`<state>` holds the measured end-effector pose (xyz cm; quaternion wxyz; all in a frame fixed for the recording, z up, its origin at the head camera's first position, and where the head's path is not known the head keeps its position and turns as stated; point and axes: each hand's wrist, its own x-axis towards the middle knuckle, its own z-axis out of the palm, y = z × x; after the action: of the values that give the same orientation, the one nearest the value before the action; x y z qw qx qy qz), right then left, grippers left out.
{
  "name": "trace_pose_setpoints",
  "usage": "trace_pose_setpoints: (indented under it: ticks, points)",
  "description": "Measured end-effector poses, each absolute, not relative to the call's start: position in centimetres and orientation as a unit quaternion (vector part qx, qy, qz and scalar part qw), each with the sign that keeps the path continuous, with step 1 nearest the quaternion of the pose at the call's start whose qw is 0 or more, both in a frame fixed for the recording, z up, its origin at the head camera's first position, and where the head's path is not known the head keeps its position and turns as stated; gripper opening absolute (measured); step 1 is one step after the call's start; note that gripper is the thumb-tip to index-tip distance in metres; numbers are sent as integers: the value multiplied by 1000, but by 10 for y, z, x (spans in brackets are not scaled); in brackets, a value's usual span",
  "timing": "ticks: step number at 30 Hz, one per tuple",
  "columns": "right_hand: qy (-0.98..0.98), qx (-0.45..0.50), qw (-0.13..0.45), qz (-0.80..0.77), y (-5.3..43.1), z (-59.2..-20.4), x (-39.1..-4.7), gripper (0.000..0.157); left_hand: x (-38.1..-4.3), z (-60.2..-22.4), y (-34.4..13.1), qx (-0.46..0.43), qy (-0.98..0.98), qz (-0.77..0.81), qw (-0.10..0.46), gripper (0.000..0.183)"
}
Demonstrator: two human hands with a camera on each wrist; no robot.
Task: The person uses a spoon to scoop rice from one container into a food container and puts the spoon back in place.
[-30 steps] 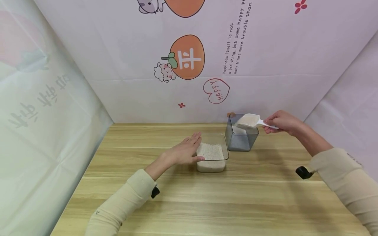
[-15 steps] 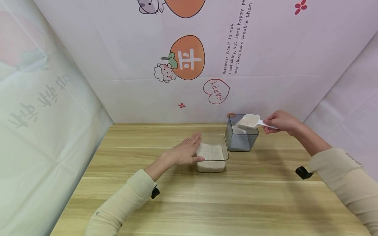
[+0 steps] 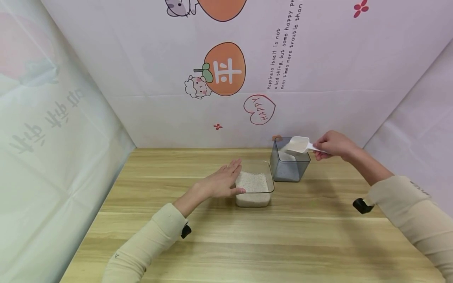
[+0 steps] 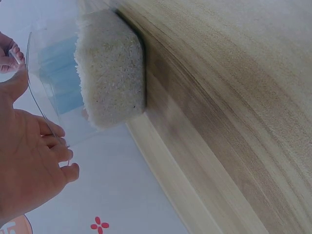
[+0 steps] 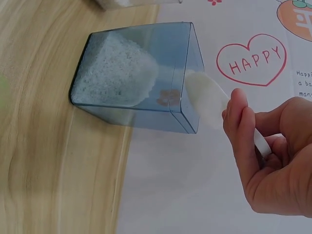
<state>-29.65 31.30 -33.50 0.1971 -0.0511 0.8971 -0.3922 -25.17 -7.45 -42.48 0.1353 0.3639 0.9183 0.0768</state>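
Observation:
My right hand (image 3: 334, 144) grips the handle of a white scoop (image 3: 298, 144), whose bowl tilts over the rim of a blue-grey see-through container (image 3: 287, 171). Pale grains slide from the scoop's lip into it. In the right wrist view a slope of grains (image 5: 114, 68) fills the lower part of this container. My left hand (image 3: 222, 182) rests at the left rim of a clear container (image 3: 273, 185), fingers mostly straight and thumb at the near corner. White rice (image 4: 112, 68) lies in that container, seen through its wall in the left wrist view.
Both containers stand close together on a wood-grain table (image 3: 226, 243), near its back edge. A printed white backdrop (image 3: 159, 78) rises directly behind them, with white side sheets left and right. Black wrist cameras (image 3: 362, 206) stick out below the sleeves.
My right hand has shifted slightly left with the scoop, which tips a little further; its bowl holds fewer grains. My left hand and both containers have stayed in place.

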Motion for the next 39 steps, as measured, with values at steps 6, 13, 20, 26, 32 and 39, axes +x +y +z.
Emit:
trace_pose_setpoints:
  ticks: [6,13,20,26,32,39]
  points:
    - [920,-61,166,-350,307,-333,-294,34,-251,-424,-74,363,919,76,135,91]
    - [931,-70,154,-325,300,-329,-291,33,-250,-422,-74,367,918,76,133,91]
    - [937,-78,153,-305,297,-330,-290,31,-250,-423,-73,367,918,75,134,91]
    - [958,-106,118,-238,289,-328,-286,25,-250,-422,-74,368,917,75,132,92]
    - [980,-146,67,-120,276,-327,-279,24,-249,-423,-74,371,916,77,128,91]
    - [983,-183,-24,-16,264,-336,-274,22,-249,-423,-74,369,917,73,129,91]
